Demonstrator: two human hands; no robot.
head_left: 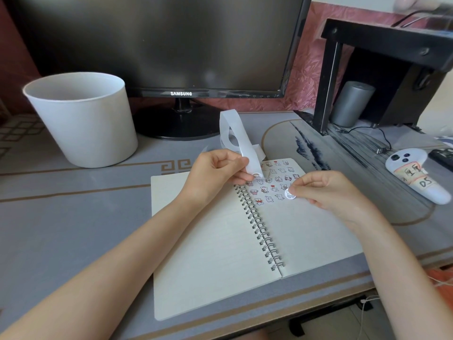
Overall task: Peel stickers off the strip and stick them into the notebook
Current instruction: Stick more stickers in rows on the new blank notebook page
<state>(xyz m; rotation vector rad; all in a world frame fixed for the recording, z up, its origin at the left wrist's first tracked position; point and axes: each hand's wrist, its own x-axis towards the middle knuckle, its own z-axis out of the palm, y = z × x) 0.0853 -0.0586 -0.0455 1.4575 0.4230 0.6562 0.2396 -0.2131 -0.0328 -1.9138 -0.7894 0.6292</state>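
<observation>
Many small stickers [274, 185] crowd the top of the right page of the open notebook [208, 241], their drawings too tiny to make out; a few hide behind the left hand [218, 173]. That hand hangs over the spiral binding, thumb and fingers pinching the lower end of the white strip [231, 133], which loops upward. The right hand [328, 192] pinches one round sticker [290, 194] low over the page; whether it touches is unclear. The monitor [171, 45] reads SAMSUNG; a white controller [414, 175] bears a handwritten label ending "DS".
</observation>
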